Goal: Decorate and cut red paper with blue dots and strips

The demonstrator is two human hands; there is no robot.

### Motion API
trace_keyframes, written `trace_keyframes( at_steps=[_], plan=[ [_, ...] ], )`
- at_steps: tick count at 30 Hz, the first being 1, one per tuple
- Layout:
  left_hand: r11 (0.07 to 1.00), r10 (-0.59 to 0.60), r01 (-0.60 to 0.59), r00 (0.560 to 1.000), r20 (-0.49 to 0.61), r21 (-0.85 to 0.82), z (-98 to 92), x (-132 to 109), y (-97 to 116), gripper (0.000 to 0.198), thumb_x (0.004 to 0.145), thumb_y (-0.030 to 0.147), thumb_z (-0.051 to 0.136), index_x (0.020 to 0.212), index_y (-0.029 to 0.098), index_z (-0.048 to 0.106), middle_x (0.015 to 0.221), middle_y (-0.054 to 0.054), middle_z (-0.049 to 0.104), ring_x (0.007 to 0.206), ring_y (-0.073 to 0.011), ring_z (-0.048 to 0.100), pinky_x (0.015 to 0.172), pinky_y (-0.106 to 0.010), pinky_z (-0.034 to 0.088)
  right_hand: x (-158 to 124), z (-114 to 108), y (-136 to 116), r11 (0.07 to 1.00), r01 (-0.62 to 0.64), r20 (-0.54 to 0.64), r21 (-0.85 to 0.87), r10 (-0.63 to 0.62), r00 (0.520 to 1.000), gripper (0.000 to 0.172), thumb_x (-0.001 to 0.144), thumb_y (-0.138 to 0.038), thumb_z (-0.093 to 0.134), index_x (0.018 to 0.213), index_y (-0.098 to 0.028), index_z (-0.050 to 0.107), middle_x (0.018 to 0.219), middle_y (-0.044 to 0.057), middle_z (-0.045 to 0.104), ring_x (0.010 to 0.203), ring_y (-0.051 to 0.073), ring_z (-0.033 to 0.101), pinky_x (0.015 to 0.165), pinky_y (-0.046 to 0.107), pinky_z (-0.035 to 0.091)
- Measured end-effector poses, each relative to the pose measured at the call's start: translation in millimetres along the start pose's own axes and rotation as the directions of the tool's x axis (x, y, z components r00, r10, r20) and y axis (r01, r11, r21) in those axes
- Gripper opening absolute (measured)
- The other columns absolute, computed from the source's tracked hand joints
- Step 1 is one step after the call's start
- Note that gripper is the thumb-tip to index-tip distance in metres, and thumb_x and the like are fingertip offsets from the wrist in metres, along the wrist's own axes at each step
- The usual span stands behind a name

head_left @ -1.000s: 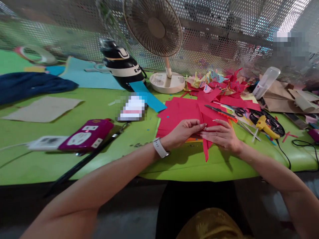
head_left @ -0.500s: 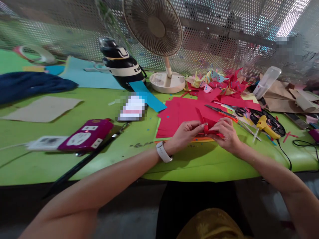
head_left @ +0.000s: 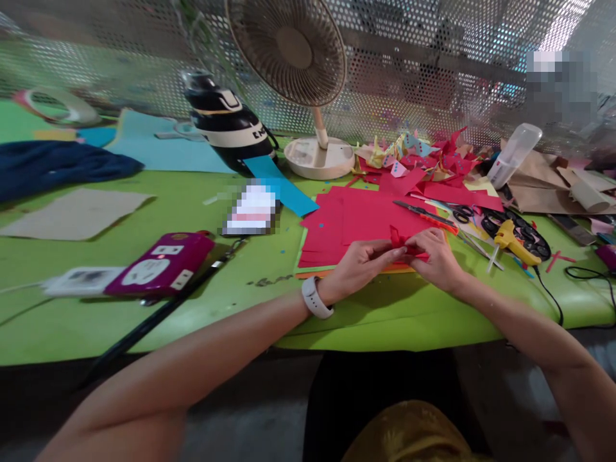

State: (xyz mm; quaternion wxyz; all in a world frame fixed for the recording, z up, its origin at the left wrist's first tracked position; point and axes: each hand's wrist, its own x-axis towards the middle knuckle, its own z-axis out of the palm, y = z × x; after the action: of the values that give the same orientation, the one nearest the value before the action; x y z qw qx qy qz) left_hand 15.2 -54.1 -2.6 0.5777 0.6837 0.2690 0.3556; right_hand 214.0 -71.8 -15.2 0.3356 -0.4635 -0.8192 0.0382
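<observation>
My left hand (head_left: pixel 362 265) and my right hand (head_left: pixel 434 258) meet over a stack of red paper sheets (head_left: pixel 359 221) on the green table (head_left: pixel 202 301). Both pinch a small folded piece of red paper (head_left: pixel 405 244) between their fingertips, held just above the stack. A white watch band sits on my left wrist (head_left: pixel 315 297). Red-handled scissors (head_left: pixel 426 216) lie on the sheets just beyond my right hand.
A desk fan (head_left: pixel 301 77) and a black bottle (head_left: pixel 230 125) stand at the back before a perforated metal screen. A yellow glue gun (head_left: pixel 513 240), folded paper shapes (head_left: pixel 423 157) and brown paper lie right. A magenta power strip (head_left: pixel 161 271) and blue cloth (head_left: pixel 52 165) lie left.
The red paper lay flat under my fingers a second ago with a strip hanging toward me. Both hands have since folded it up into a small piece and lifted it slightly.
</observation>
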Motion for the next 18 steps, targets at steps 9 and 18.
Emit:
trace_keyframes(
  at_steps=[9,18],
  plan=[
    [0.983,-0.04,-0.011,0.961,-0.273,-0.183,-6.0,12,-13,0.036,0.075,0.052,0.076,0.08,0.017,0.07,0.078,-0.002,0.073,0.074,-0.0152,0.067,0.074,-0.029,0.055,3,-16,-15,0.996,-0.086,-0.262,0.032,0.092,0.961,0.034,0.09,-0.048,0.061,0.115,-0.025,0.06,0.11,0.008,0.07,0.107,0.026,0.063,0.097,0.046,0.045],
    [0.953,-0.081,-0.026,0.938,-0.336,-0.302,-3.5,12,-13,0.032,0.067,0.051,0.083,0.071,0.02,0.075,0.071,0.001,0.073,0.069,-0.0122,0.064,0.071,-0.025,0.053,8,0,-3,0.571,-0.354,0.133,0.741,0.391,0.911,0.047,0.067,-0.059,0.079,0.091,-0.022,0.064,0.09,0.005,0.074,0.079,0.018,0.069,0.079,0.036,0.057]
  ],
)
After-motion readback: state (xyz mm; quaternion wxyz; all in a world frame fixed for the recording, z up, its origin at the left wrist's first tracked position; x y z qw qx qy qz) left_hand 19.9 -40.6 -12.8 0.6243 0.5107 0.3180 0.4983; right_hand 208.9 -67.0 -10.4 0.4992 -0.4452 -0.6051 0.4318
